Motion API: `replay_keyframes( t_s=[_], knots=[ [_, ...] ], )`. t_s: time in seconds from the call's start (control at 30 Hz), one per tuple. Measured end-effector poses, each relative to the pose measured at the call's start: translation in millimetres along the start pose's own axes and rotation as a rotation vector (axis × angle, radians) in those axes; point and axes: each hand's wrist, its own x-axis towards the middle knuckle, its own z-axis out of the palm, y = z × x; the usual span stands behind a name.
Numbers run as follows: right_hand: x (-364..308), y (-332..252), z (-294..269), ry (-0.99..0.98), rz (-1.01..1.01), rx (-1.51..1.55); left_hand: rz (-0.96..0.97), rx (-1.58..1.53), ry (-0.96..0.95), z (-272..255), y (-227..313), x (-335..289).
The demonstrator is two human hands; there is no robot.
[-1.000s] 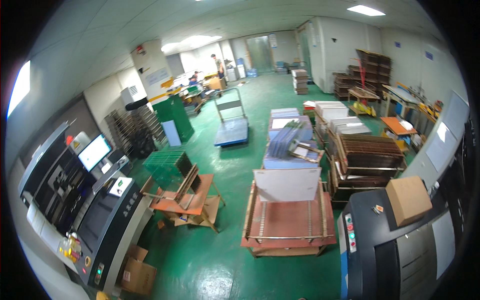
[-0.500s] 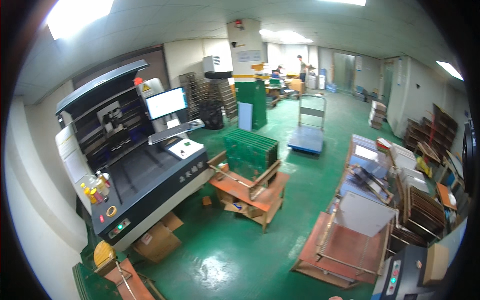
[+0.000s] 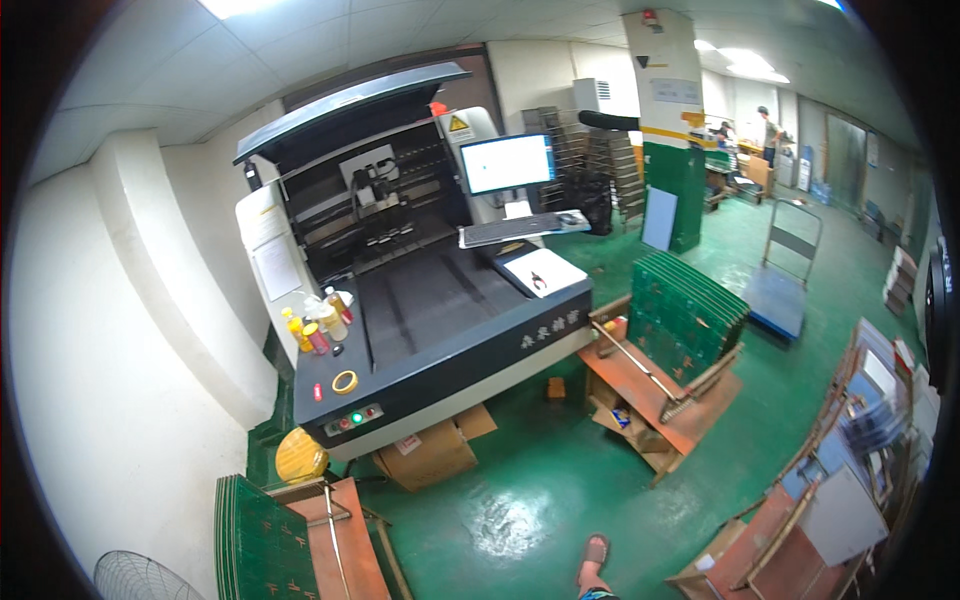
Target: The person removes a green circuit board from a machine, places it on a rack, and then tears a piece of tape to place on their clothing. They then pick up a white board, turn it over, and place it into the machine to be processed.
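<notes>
Neither my left hand nor my right hand is in view. My foot in a brown sandal (image 3: 595, 552) shows at the lower edge, on the green floor. Ahead stands a large dark machine (image 3: 420, 310) with its hood raised and a flat black bed. A monitor (image 3: 507, 163) and a keyboard (image 3: 512, 230) are mounted at its right side. White paper (image 3: 556, 274) lies on the machine's right corner, with a small dark tool (image 3: 538, 281) on it. Green panels (image 3: 685, 312) stand upright in a row on a wooden stand (image 3: 640, 385) to the right.
More green panels (image 3: 262, 535) stand on a rack at the lower left, near a fan (image 3: 145, 578). Bottles (image 3: 330, 318) and a tape roll (image 3: 344, 382) sit on the machine's left corner. A cardboard box (image 3: 430, 455) lies beneath. A blue trolley (image 3: 778, 300) and racks (image 3: 770, 560) are at right.
My view has turned left, so the machine and panels sit further right in the picture. The left-hand green panels show more fully, and my sandalled foot has come into view.
</notes>
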Motion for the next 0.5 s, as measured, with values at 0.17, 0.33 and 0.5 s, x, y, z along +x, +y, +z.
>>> replay_keyframes(
  t_s=[0.17, 0.33, 0.5],
  knots=[
    [61.4, -96.1, 6.6, -0.061, 0.131, -0.089, -0.143, 0.461, -0.331, 21.4, 14.5, -29.7],
    [188.7, -208.6, 25.2, -0.150, -0.640, -1.184, -0.120, 0.355, -0.161, 6.7, 24.7, 23.8],
    [226.8, -372.6, 38.5, 0.264, -1.053, -1.102, 0.150, -0.002, 0.073, -44.9, 143.0, 93.0]
  ],
)
